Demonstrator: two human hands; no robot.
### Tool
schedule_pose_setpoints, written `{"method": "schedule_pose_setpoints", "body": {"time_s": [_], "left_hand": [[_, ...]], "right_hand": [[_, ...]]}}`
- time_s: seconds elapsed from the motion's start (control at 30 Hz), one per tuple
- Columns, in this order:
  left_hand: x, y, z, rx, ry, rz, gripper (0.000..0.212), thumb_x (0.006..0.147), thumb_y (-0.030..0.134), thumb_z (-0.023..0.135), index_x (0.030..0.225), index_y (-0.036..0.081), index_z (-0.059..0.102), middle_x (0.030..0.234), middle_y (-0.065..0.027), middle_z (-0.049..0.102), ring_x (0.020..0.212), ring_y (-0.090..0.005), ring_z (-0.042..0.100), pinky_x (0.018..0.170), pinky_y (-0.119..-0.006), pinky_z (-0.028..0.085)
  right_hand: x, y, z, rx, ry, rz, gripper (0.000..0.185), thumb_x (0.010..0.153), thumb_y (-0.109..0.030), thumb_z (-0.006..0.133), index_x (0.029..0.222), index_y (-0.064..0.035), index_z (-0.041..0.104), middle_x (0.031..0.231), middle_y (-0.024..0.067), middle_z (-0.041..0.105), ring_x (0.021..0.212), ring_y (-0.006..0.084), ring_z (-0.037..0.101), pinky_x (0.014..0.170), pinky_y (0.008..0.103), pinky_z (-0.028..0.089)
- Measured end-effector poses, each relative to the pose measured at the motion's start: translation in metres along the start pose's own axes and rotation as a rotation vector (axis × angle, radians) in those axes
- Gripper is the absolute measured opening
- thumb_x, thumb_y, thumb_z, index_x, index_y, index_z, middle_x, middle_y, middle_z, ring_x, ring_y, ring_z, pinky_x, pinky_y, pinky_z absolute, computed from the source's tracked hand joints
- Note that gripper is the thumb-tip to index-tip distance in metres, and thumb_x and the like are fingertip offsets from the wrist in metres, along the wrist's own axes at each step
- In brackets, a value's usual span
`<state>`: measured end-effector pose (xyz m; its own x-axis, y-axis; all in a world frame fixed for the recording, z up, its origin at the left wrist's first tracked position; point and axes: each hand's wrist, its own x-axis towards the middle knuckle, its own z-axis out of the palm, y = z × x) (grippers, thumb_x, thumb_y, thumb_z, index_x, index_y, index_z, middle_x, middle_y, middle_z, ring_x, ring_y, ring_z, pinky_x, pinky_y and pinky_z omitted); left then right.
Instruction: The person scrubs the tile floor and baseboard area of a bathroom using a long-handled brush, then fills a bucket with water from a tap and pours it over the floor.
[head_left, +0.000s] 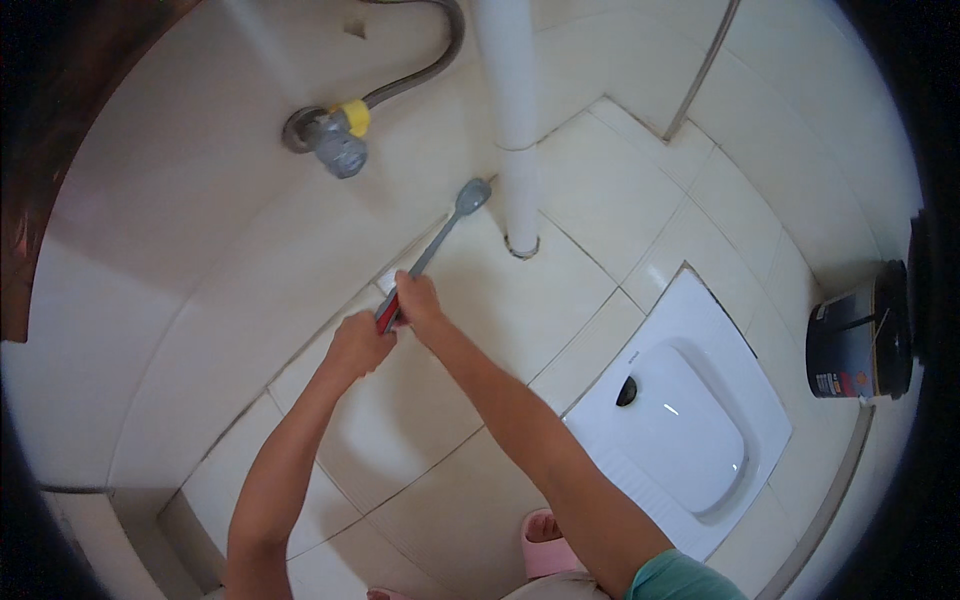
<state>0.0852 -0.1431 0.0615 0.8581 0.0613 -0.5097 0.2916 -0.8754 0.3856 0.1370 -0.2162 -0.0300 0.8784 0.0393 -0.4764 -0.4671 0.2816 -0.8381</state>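
Both my hands grip a long-handled cleaning brush, probably a toilet brush, with a grey shaft and a red section on its grip. My left hand is closed around the handle's near end. Just ahead of it, my right hand wraps the handle at the upper end of the red section. The brush's rounded grey head points away from me, by the foot of the tiled wall and left of a white vertical pipe. Whether the head touches the wall or the floor I cannot tell.
A white squat toilet pan is set into the tiled floor on the right. Beyond it a black bucket stands against the wall. An angle valve with a flexible hose projects from the left wall.
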Motion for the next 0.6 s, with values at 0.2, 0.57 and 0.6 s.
{"method": "schedule_pose_setpoints", "body": {"time_s": [0.2,0.57,0.6], "left_hand": [[0.038,0.047,0.008,0.091,0.05,0.069,0.02,0.064,0.017,0.05,0.064,-0.004,0.052,0.056,-0.0168,0.054,0.049,-0.0255,0.055,0.051,-0.033,0.045],[-0.056,-0.074,0.011,0.092,0.082,0.056,0.031,0.067,0.024,0.055,0.067,-0.007,0.05,0.058,-0.0222,0.053,0.059,-0.033,0.055,0.054,-0.037,0.043],[-0.068,-0.094,0.005,0.085,0.085,0.027,0.031,0.067,0.024,0.055,0.065,-0.007,0.049,0.056,-0.0216,0.052,0.055,-0.0312,0.055,0.05,-0.036,0.043]], "right_hand": [[0.034,-0.036,-0.046,0.094,-0.058,-0.021,0.031,0.07,-0.03,0.041,0.062,0.0001,0.044,0.054,0.0087,0.047,0.044,0.0195,0.048,0.036,0.033,0.04],[-0.049,0.075,0.044,-0.214,0.015,-0.181,0.045,0.077,-0.038,0.039,0.058,0.0028,0.044,0.052,0.0107,0.048,0.043,0.0198,0.05,0.035,0.0335,0.039],[-0.069,0.076,0.059,-0.255,-0.037,-0.211,0.046,0.076,-0.038,0.039,0.062,0.0058,0.046,0.055,0.0169,0.05,0.049,0.0259,0.052,0.041,0.0369,0.04]]}}
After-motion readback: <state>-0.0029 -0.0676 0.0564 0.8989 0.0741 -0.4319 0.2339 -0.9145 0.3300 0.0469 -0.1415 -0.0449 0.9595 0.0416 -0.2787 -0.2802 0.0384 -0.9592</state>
